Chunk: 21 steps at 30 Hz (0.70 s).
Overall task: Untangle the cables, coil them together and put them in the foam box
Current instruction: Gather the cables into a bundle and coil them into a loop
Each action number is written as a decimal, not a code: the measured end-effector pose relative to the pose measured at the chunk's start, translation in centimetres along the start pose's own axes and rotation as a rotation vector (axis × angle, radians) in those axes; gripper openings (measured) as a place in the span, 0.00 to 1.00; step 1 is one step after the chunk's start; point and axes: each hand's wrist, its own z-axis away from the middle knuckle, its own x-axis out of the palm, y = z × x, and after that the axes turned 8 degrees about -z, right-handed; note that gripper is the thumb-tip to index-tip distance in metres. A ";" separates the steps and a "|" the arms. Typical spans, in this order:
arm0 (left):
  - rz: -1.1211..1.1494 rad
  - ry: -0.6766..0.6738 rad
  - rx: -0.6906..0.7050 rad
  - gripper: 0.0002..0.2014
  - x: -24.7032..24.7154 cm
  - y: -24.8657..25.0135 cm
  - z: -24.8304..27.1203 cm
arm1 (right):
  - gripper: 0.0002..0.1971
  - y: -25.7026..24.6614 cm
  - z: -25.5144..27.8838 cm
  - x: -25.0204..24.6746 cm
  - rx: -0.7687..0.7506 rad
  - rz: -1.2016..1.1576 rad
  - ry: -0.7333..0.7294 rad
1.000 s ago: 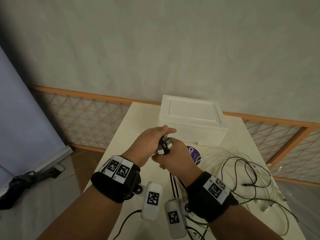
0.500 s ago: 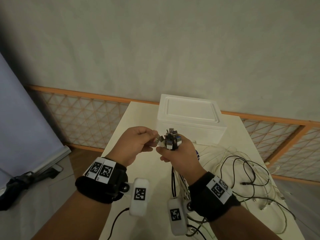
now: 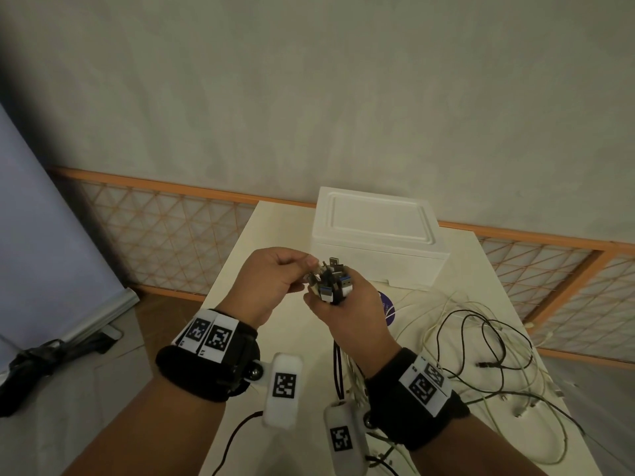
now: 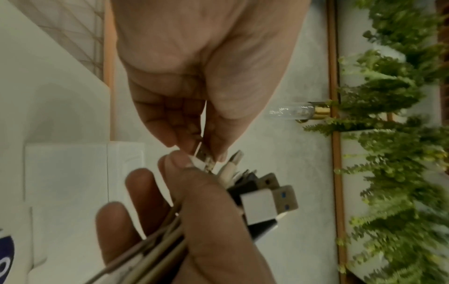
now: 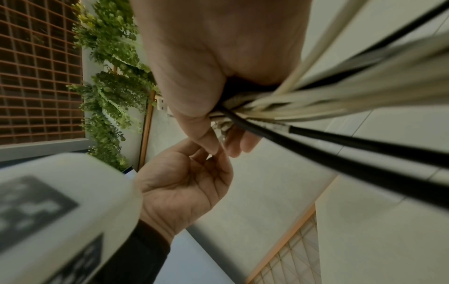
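Above the worktop (image 3: 275, 321), near its front edge: I am keeping both hands raised, close together, in front of the foam box (image 3: 376, 242).
Step in hand: I judge I am gathering the plug ends into one bundle, so untangling is nearly over and coiling is not yet begun.
Right hand (image 3: 347, 307): its grip is closed round the bundle of plugs (image 3: 331, 278), the connectors standing up out of the fist; in the right wrist view the cables (image 5: 316, 107) are running out of the palm, white and black together.
Left hand (image 3: 271, 280): thumb and forefinger are pinching one white plug (image 4: 201, 155) at the edge of the bundle, the other fingers curled loosely; this grip is closed on that single plug.
Pose: both wrists are bent inward, palms facing each other, forearms coming up from the bottom of the head view.
Loose cables (image 3: 481, 341): their long parts are lying spread in loops on the worktop, right of my hands, some hanging down from my right fist.
Foam box: it is standing at the far end of the worktop with its lid on.
Next move, as I judge: seating the pinched plug level with the others, then winding the loose lengths into one coil; the lid must come off before anything goes inside.
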 end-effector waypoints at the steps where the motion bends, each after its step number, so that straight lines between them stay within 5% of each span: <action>1: -0.020 0.018 0.024 0.04 0.0 0.0 0.0 | 0.13 -0.1 0.0 -0.1 -0.012 0.012 0.006; 11: -0.132 0.149 0.050 0.05 0.6 -0.1 -0.2 | 0.14 -0.1 0.2 0.0 -0.068 0.088 0.052; 21: -0.267 0.051 0.008 0.14 0.3 0.7 -0.1 | 0.16 0.3 -0.1 0.5 -0.115 0.274 -0.026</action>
